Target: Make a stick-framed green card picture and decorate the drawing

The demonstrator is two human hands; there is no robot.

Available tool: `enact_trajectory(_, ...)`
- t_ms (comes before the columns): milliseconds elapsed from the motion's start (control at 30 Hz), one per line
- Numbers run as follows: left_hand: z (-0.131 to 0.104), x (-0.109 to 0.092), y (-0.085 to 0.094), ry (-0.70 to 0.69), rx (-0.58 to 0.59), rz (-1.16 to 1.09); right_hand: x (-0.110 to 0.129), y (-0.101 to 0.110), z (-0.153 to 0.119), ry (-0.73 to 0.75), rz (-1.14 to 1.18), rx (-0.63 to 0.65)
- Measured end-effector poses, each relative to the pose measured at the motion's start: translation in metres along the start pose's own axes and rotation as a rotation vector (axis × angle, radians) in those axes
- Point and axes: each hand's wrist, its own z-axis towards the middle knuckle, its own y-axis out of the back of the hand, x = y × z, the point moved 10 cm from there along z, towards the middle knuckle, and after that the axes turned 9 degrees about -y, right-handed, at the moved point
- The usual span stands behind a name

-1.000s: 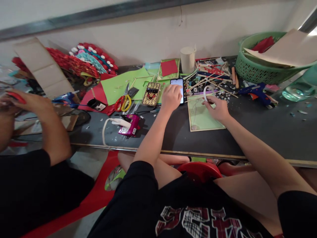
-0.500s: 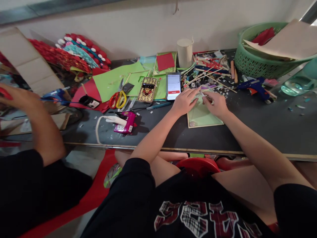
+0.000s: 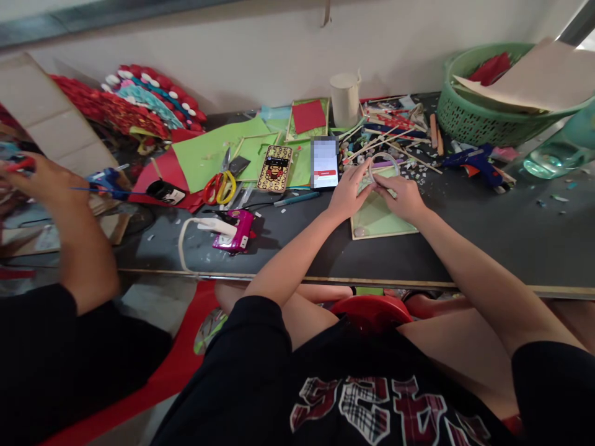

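At nine o'clock from the translucent, ring-shaped tape roll, metal scissors with glossy handles, then a smartphone screen up, presumably for easy reading. Left hand at the roll's rim, fingers perhaps gripping, impossible to tell; smooth, stick-edged green panel at six. Rim pinched between right hand's fingers, probably for steadiness. At three, blue plastic glue gun; at two, perforated green basket.
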Motion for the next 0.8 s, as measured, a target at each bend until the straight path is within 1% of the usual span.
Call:
enact_trajectory(167,0.001,0.002,0.015,0.075,-0.074,0.090,0.000,0.000,0.001,-0.017,-0.019,0.012)
enact_trajectory(300,0.001,0.010,0.038,0.103,-0.174,0.205,0.000,0.001,0.002,-0.047,-0.028,0.017)
enact_trajectory(367,0.000,0.010,0.046,0.088,-0.196,0.234,0.001,0.001,0.002,-0.049,-0.031,0.013)
enact_trajectory(433,0.001,0.003,0.043,0.027,-0.158,0.232,0.002,0.002,0.002,-0.043,-0.030,0.004)
enact_trajectory(533,0.001,-0.012,0.022,-0.072,-0.052,0.187,-0.002,0.001,0.002,-0.044,-0.042,-0.004)
enact_trajectory(600,0.002,-0.018,0.008,-0.092,-0.008,0.158,-0.006,0.001,0.002,-0.056,-0.071,-0.008)
enact_trajectory(667,0.003,-0.019,0.001,-0.084,0.013,0.154,-0.009,0.000,0.002,-0.068,-0.093,-0.008)
enact_trajectory(700,0.004,-0.016,0.003,-0.066,0.017,0.166,-0.009,-0.001,0.003,-0.073,-0.097,-0.001)
enact_trajectory(733,0.006,-0.011,0.009,-0.033,0.015,0.188,-0.009,-0.002,0.003,-0.079,-0.098,0.009)
enact_trajectory(767,0.007,-0.002,0.020,0.022,0.006,0.221,-0.009,-0.002,0.003,-0.088,-0.099,0.019)
enact_trajectory(800,0.006,0.010,0.036,0.103,-0.011,0.263,-0.009,-0.003,0.003,-0.101,-0.102,0.025)
